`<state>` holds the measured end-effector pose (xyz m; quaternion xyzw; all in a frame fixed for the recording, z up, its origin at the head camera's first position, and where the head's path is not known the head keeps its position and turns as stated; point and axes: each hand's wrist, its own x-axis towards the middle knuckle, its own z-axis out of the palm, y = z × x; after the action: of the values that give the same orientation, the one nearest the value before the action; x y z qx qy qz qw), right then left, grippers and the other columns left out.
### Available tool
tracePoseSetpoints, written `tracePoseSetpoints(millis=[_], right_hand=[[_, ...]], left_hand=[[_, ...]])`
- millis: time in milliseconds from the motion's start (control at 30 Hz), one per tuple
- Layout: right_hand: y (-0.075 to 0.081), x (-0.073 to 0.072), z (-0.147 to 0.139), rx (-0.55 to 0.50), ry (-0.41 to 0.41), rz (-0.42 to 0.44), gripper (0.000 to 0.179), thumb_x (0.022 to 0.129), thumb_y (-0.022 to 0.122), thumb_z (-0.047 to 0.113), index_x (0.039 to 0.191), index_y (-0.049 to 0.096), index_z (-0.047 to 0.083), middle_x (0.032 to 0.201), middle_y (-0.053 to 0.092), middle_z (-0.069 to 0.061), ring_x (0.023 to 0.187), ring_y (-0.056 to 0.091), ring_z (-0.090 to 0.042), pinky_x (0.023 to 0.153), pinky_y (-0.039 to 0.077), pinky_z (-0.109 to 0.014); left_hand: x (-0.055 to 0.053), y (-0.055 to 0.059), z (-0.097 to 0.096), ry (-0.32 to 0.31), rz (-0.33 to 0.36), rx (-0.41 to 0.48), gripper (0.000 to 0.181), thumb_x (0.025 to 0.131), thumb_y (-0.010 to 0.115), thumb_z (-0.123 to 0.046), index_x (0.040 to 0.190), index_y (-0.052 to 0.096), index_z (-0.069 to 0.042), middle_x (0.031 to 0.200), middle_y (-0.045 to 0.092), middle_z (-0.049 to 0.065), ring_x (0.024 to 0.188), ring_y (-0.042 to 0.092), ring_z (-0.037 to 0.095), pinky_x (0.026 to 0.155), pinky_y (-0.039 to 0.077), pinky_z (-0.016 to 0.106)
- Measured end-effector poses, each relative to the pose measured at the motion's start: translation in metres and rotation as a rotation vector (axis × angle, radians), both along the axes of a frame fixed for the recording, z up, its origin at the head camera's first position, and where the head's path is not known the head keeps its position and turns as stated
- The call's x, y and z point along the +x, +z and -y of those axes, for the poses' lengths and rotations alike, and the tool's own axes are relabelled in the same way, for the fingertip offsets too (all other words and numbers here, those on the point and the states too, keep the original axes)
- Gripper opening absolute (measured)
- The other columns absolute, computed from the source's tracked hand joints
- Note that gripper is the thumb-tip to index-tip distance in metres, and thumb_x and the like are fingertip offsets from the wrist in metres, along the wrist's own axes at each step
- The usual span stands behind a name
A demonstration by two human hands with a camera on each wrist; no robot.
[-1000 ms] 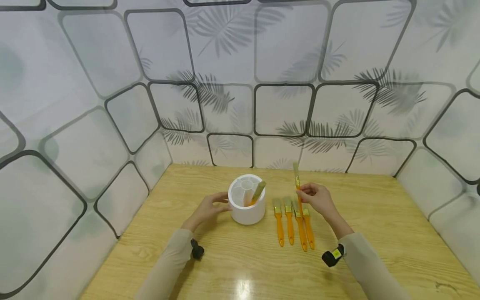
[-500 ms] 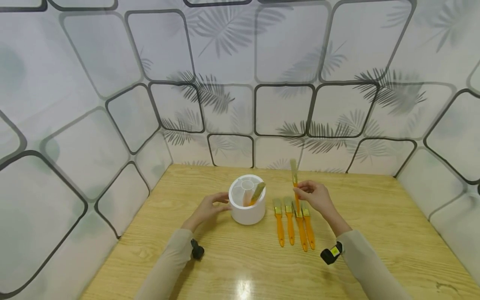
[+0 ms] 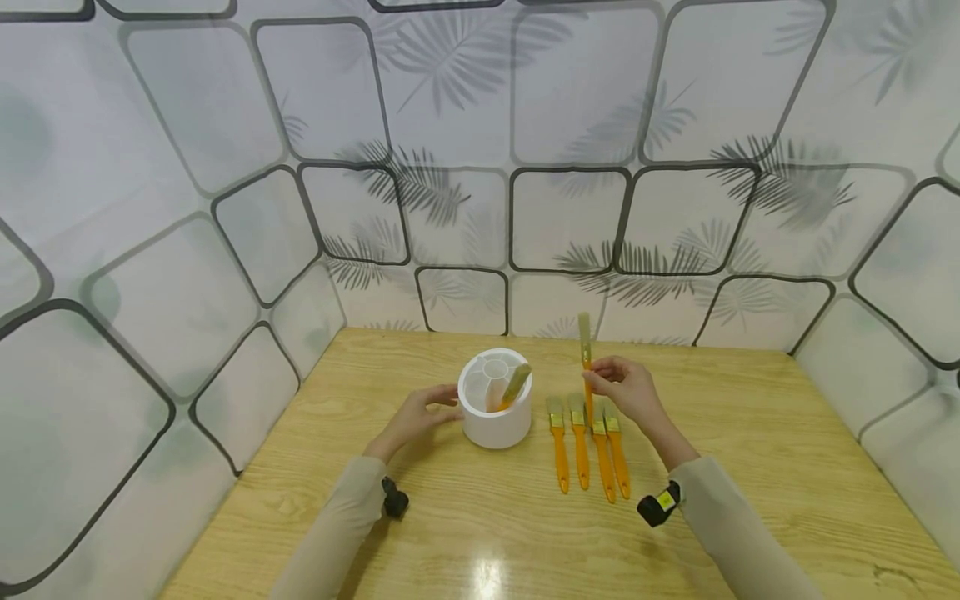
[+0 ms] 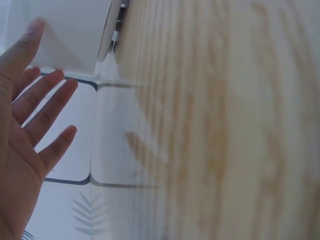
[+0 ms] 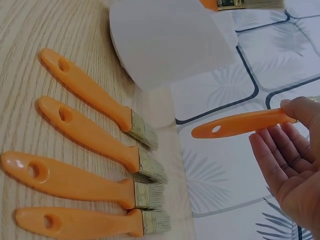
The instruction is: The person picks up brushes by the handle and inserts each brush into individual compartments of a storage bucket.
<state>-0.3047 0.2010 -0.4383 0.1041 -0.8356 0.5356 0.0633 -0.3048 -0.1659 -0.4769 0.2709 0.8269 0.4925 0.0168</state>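
Observation:
A white round holder (image 3: 497,430) with clear compartments stands mid-table, a paintbrush (image 3: 515,385) leaning to the right inside it, bristles up. My left hand (image 3: 415,421) rests its thumb and fingertips at the holder's left side; in the left wrist view the fingers are spread and fairly straight. My right hand (image 3: 628,387) pinches another paintbrush (image 5: 240,124) by its orange handle, near the metal band. That brush is upright, bristles up, above the row on the table. Several orange-handled paintbrushes (image 3: 561,460) lie side by side there, bristles pointing away.
The wooden table (image 3: 480,508) is bordered at the back and both sides by patterned walls (image 3: 570,217). The row of brushes lies just right of the holder. A small black camera sits on each wrist, such as the right wrist camera (image 3: 658,505).
My right hand has moved slightly left and up with its paintbrush, which now stands more upright. My left hand and the holder have stayed put.

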Motion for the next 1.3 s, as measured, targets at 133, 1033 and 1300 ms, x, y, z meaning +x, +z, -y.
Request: tracePoseSetpoints(millis=[133, 1033, 1300], right_hand=[[0.0, 0.001, 0.003, -0.008, -0.001, -0.021, 0.035, 0.085, 0.068, 0.029, 0.102, 0.063, 0.0, 0.09, 0.066, -0.015, 0.075, 0.066, -0.015, 0.065, 0.056, -0.023], [0.027, 0.014, 0.026, -0.029, 0.014, -0.094, 0.024, 0.087, 0.066, 0.014, 0.101, 0.063, -0.005, 0.092, 0.066, -0.022, 0.077, 0.066, -0.024, 0.065, 0.054, -0.019], [0.006, -0.003, 0.022, -0.055, 0.005, -0.107, 0.029, 0.085, 0.069, 0.026, 0.099, 0.064, 0.001, 0.088, 0.067, -0.012, 0.073, 0.064, -0.008, 0.066, 0.056, -0.022]], left_hand=[[0.0, -0.001, 0.0, 0.002, 0.023, 0.002, 0.051, 0.083, 0.07, -0.015, 0.129, 0.053, -0.002, 0.124, 0.058, 0.019, 0.111, 0.054, 0.043, 0.096, 0.038, 0.062], [0.0, -0.001, -0.001, -0.006, 0.005, 0.0, 0.052, 0.083, 0.07, -0.016, 0.13, 0.052, -0.003, 0.123, 0.059, 0.017, 0.111, 0.054, 0.042, 0.096, 0.037, 0.063], [-0.001, -0.002, -0.001, 0.004, 0.005, -0.019, 0.051, 0.083, 0.07, -0.015, 0.13, 0.052, -0.003, 0.122, 0.059, 0.018, 0.111, 0.055, 0.041, 0.097, 0.037, 0.062]])
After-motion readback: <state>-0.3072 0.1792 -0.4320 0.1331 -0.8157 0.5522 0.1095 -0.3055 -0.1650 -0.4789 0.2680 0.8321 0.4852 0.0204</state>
